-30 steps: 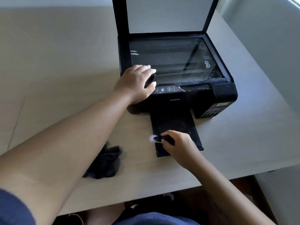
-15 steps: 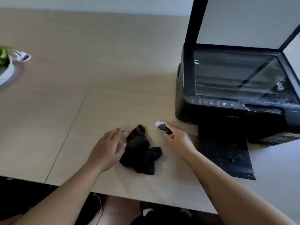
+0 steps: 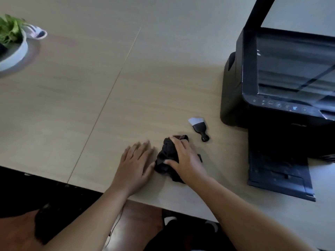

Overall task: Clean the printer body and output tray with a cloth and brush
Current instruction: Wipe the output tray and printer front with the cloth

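My right hand (image 3: 186,160) lies over the crumpled black cloth (image 3: 165,154), fingers curled across the top of the soft, wrinkled bundle and thumb pressed into its near side, so I am gripping it against the table (image 3: 90,87). My left hand (image 3: 136,163) rests flat on the smooth, pale wood-grain surface just beside the cloth, fingers straight and close together, holding nothing. Just beyond the cloth the small brush (image 3: 198,128) lies apart from both hands, with a fan of white bristles and a short black handle ending in a rounded knob. To the right stands the boxy black plastic printer (image 3: 235,91). Its scanner lid (image 3: 259,13) is raised, its glass (image 3: 293,69) is shiny, and its flat rectangular output tray (image 3: 279,174) reaches toward the table edge. At far left, a leafy green plant (image 3: 9,28) sits in a round white bowl (image 3: 16,55).
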The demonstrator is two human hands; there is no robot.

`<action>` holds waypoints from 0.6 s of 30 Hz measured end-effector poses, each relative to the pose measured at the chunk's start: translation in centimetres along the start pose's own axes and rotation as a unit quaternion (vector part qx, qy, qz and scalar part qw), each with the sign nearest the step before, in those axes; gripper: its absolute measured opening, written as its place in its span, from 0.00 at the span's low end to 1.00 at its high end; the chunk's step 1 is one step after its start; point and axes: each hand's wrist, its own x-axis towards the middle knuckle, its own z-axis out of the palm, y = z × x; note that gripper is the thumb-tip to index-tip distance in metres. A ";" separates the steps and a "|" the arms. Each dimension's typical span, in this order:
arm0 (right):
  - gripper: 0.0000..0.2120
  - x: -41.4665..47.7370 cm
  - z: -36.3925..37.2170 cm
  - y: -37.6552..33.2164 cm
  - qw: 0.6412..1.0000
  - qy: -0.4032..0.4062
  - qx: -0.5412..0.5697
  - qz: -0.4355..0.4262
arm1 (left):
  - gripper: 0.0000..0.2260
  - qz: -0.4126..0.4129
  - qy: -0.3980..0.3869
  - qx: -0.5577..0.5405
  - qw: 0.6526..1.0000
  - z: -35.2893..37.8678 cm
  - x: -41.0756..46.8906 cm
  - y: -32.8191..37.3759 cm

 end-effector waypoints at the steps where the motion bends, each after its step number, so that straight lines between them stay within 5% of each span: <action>1: 0.27 -0.2 -0.4 0.5 0.999 0.004 0.044 0.017 | 0.28 0.018 0.000 0.000 1.000 0.1 0.1 0.2; 6: 0.08 -2.8 -5.0 2.2 0.985 0.036 0.143 0.095 | 0.28 0.081 -0.005 0.004 0.997 0.0 1.4 1.1; 10: 0.09 -6.6 -9.2 3.8 0.958 0.106 0.218 0.155 | 0.25 0.147 0.005 0.006 0.989 -1.6 4.9 3.7; 18: 0.11 -13.5 -17.1 9.7 0.880 0.334 0.239 0.239 | 0.18 0.319 0.234 -0.033 0.918 -10.1 15.5 18.0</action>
